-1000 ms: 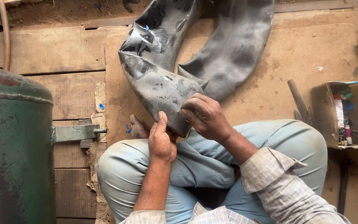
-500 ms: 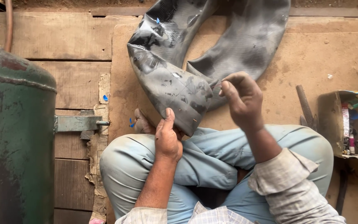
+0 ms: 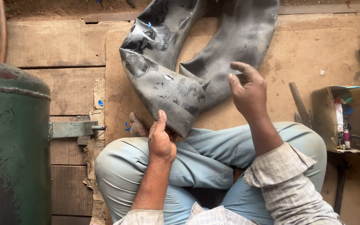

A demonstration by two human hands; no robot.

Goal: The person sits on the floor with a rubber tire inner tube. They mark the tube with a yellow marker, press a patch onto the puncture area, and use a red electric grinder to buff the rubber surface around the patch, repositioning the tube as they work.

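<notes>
Two hands: left grips the inner tube, right hovers open, empty.

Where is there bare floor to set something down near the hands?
Free: the tan board between the inner tube and the open box of small items, beyond the right hand. Also the wooden planks between the tube and the green tank. Crowded: around the left hand, which grips the tube's folded end over the knees.

Soft, even daylight fills the scene — no hard shadows. Pale glare patches sit on the black rubber inner tube. Left of it the green tank looks dim; below it, the fabric stays sharp, without blur.
</notes>
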